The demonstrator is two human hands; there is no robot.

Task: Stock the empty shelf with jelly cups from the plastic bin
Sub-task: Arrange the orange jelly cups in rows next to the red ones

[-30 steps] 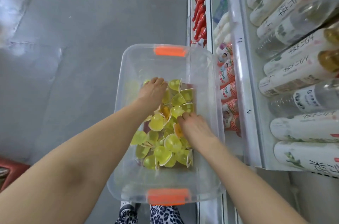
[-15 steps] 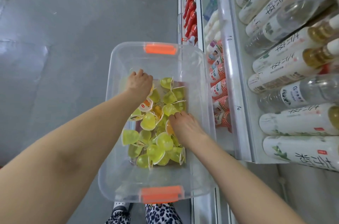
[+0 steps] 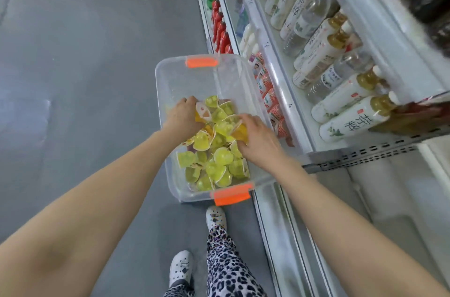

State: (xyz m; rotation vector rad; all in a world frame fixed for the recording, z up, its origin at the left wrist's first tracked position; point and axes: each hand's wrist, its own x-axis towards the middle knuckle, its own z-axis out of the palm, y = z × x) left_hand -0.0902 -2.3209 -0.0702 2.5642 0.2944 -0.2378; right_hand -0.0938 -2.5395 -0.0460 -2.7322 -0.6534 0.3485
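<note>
A clear plastic bin (image 3: pixel 170 77) with orange latches stands on the floor beside the shelving. Several yellow-green and orange jelly cups (image 3: pixel 220 155) lie piled in it. My left hand (image 3: pixel 183 116) is curled over cups at the pile's far left, with a white-lidded cup (image 3: pixel 203 110) against its fingers. My right hand (image 3: pixel 258 138) is closed on an orange jelly cup (image 3: pixel 239 135) at the pile's right side. The empty white shelf (image 3: pixel 401 218) lies low at the right, under the bottle shelf.
Rows of tea and water bottles (image 3: pixel 341 92) lie on the upper shelf at right. Small red-labelled bottles (image 3: pixel 270 102) fill the low shelf just right of the bin. My feet in white clogs (image 3: pixel 215 217) stand near the bin. Grey floor stretches to the left.
Both hands have closed on cups and lifted slightly above the pile. The view has pulled back and tilted, so the bin looks smaller and more of the shelving shows.
</note>
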